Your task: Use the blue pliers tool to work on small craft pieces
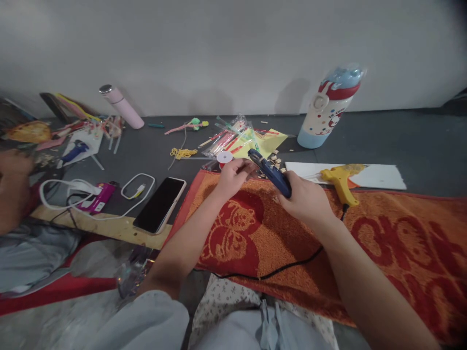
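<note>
My right hand (305, 199) is closed around the handle of a blue tool (269, 171) that looks like pliers, its nose pointing left and away. My left hand (233, 176) is pinched shut near the tool's tip, on something too small to make out. Both hands hover over an orange and red towel (401, 238) spread on the dark table. A yellow glue gun (343, 179) lies just right of my right hand, its black cord (292, 266) running across the towel toward me.
A black phone (159, 204), a white cable (91, 192) and a pink gadget (98, 198) lie to the left. Straws in plastic (229, 136), a white spool (224, 157), a pink flask (122, 107) and a cartoon bottle (330, 109) stand farther back. Another person's hand (12, 170) is at far left.
</note>
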Demonstrator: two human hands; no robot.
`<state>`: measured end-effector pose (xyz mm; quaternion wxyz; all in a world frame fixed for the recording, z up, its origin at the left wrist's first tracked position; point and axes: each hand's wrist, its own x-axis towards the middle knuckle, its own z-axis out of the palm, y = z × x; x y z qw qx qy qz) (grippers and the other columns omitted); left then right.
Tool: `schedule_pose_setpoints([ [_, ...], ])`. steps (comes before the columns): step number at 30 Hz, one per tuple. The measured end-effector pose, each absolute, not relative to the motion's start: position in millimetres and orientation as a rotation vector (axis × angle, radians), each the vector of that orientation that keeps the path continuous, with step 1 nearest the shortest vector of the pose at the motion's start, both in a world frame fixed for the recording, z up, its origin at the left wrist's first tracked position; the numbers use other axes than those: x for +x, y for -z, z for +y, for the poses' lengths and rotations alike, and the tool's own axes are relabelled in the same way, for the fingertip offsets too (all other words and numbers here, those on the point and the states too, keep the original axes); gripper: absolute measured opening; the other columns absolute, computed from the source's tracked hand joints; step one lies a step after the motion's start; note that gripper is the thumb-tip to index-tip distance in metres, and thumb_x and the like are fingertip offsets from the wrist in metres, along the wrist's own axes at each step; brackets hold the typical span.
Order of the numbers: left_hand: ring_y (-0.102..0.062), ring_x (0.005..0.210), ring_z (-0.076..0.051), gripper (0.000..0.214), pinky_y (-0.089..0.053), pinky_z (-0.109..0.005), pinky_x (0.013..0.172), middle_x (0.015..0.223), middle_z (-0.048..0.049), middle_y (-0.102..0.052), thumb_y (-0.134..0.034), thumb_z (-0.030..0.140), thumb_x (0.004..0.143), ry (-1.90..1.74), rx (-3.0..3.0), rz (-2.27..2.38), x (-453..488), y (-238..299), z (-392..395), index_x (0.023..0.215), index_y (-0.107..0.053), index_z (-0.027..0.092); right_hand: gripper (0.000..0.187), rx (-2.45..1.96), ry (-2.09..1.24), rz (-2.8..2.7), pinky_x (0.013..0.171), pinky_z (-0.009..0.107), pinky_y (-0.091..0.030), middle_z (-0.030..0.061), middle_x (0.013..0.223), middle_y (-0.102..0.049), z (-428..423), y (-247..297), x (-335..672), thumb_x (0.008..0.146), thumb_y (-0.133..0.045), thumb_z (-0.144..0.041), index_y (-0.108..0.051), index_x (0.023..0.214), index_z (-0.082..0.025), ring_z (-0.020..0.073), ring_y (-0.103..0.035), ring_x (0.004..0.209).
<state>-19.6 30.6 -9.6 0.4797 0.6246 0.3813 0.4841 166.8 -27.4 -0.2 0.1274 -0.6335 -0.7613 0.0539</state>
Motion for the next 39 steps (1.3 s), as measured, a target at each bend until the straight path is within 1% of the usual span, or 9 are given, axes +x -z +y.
schedule_pose_setpoints([
  [4, -0.042, 0.046, -0.006, 0.043, -0.035, -0.023, 0.048, 0.056, -0.0013, -0.062, -0.066, 0.058, 0.072, -1.180, 1.538, 0.947, -20.1, 7.2, 30.1, 0.067, -0.060, 0.015, 0.033, -1.861, -0.143, -2.216, 0.054, 0.031, -0.034, 0.0129, 0.083, -0.071, -27.4, 0.1, 166.4, 0.083, -0.048, -0.040, -0.055, 0.105, -0.016, 0.0280, -0.066, 0.067],
  [8, -0.043, 0.048, -0.007, 0.041, -0.035, -0.023, 0.050, 0.057, -0.0021, -0.062, -0.064, 0.054, 0.076, -1.163, 1.576, 0.963, -22.3, 7.1, 31.3, 0.066, -0.062, 0.015, 0.036, -1.865, -0.136, -2.230, 0.054, 0.031, -0.035, 0.0135, 0.086, -0.072, -26.7, 0.6, 166.6, 0.083, -0.049, -0.041, -0.055, 0.108, -0.016, 0.0290, -0.066, 0.070],
  [14, -0.047, 0.052, -0.008, 0.036, -0.035, -0.022, 0.051, 0.059, -0.0028, -0.063, -0.065, 0.050, 0.077, -1.137, 1.612, 1.003, -25.8, 8.3, 33.4, 0.067, -0.064, 0.015, 0.038, -1.838, -0.159, -2.237, 0.058, 0.033, -0.039, 0.0162, 0.093, -0.071, -25.8, 2.7, 166.7, 0.086, -0.045, -0.042, -0.053, 0.110, -0.014, 0.0299, -0.066, 0.074],
  [18, -0.045, 0.049, -0.007, 0.040, -0.034, -0.022, 0.049, 0.057, -0.0025, -0.061, -0.065, 0.054, 0.075, -1.110, 1.603, 0.975, -26.6, 5.3, 32.3, 0.066, -0.064, 0.014, 0.039, -1.828, -0.181, -2.227, 0.061, 0.033, -0.041, 0.0171, 0.096, -0.070, -25.6, 2.9, 166.7, 0.086, -0.046, -0.041, -0.052, 0.111, -0.013, 0.0302, -0.066, 0.078],
  [21, -0.048, 0.050, -0.009, 0.044, -0.035, -0.022, 0.049, 0.056, -0.0027, -0.060, -0.065, 0.057, 0.074, -1.096, 1.573, 0.944, -27.4, 3.4, 31.5, 0.066, -0.064, 0.014, 0.041, -1.801, -0.197, -2.218, 0.064, 0.034, -0.042, 0.0171, 0.098, -0.069, -24.7, 3.2, 167.8, 0.085, -0.047, -0.041, -0.052, 0.114, -0.012, 0.0308, -0.065, 0.081],
  [26, -0.051, 0.052, -0.010, 0.042, -0.035, -0.022, 0.049, 0.053, -0.0023, -0.058, -0.067, 0.056, 0.072, -1.057, 1.572, 0.941, -28.1, 3.6, 31.5, 0.063, -0.065, 0.015, 0.043, -1.744, -0.130, -2.204, 0.066, 0.036, -0.044, 0.0180, 0.099, -0.068, -23.1, 6.1, 171.3, 0.083, -0.050, -0.041, -0.052, 0.115, -0.012, 0.0315, -0.064, 0.083],
  [30, -0.051, 0.052, -0.011, 0.040, -0.035, -0.023, 0.049, 0.056, -0.0036, -0.060, -0.066, 0.054, 0.074, -1.085, 1.558, 0.929, -27.3, 6.6, 32.3, 0.069, -0.066, 0.015, 0.044, -1.733, -0.165, -2.204, 0.066, 0.036, -0.044, 0.0165, 0.096, -0.068, -23.4, 7.8, 171.4, 0.086, -0.046, -0.044, -0.051, 0.117, -0.012, 0.0306, -0.064, 0.080],
  [35, -0.046, 0.048, -0.008, 0.034, -0.033, -0.022, 0.048, 0.059, -0.0041, -0.063, -0.066, 0.049, 0.077, -1.101, 1.589, 0.931, -26.6, 9.3, 33.0, 0.073, -0.068, 0.015, 0.044, -1.760, -0.192, -2.208, 0.064, 0.035, -0.043, 0.0168, 0.098, -0.069, -23.5, 6.9, 171.1, 0.086, -0.046, -0.043, -0.052, 0.116, -0.012, 0.0315, -0.065, 0.081],
  [39, -0.050, 0.050, -0.009, 0.034, -0.035, -0.021, 0.049, 0.059, -0.0044, -0.064, -0.067, 0.048, 0.076, -1.083, 1.551, 0.940, -26.4, 9.9, 33.0, 0.073, -0.068, 0.015, 0.044, -1.767, -0.206, -2.213, 0.064, 0.035, -0.042, 0.0163, 0.098, -0.069, -23.7, 6.5, 171.4, 0.086, -0.046, -0.043, -0.052, 0.116, -0.012, 0.0312, -0.066, 0.081],
])
